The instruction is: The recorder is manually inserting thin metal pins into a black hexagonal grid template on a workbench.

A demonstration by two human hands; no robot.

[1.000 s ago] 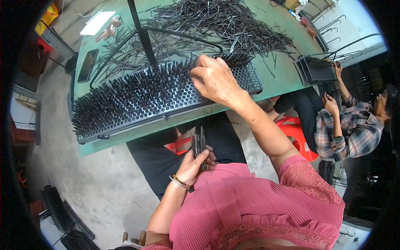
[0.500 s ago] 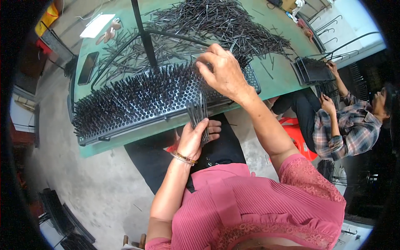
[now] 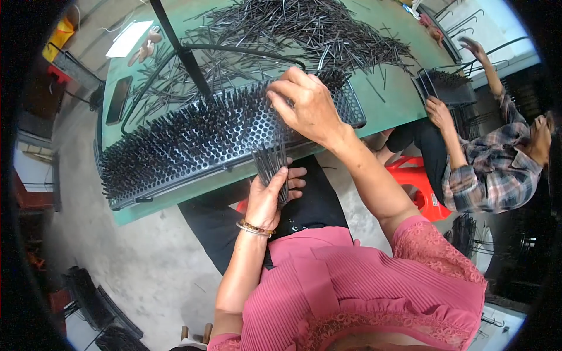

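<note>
A long perforated rack (image 3: 249,136) lies along the near edge of the table, its holes bristling with upright thin black sticks (image 3: 170,140). My left hand (image 3: 268,192) is closed around a bundle of dark sticks (image 3: 270,162), held just in front of the rack's near edge. Over the right half of the rack is my right hand (image 3: 305,105), fingers bent and pinched together close to the standing sticks. What its fingertips hold, if anything, is too small to make out. Holes in the strip nearest me show bare.
Loose black sticks (image 3: 328,35) are heaped across the green table (image 3: 386,96). A black metal frame (image 3: 186,58) rises behind the rack. A phone (image 3: 119,99) and white paper (image 3: 130,38) lie at left. At right, a co-worker in a plaid shirt (image 3: 494,167) handles another rack (image 3: 448,88) near a red stool (image 3: 418,184).
My right hand has shifted slightly left over the rack. My left hand keeps its bundle. The co-worker has raised one hand; the rack and table appear slightly turned in view.
</note>
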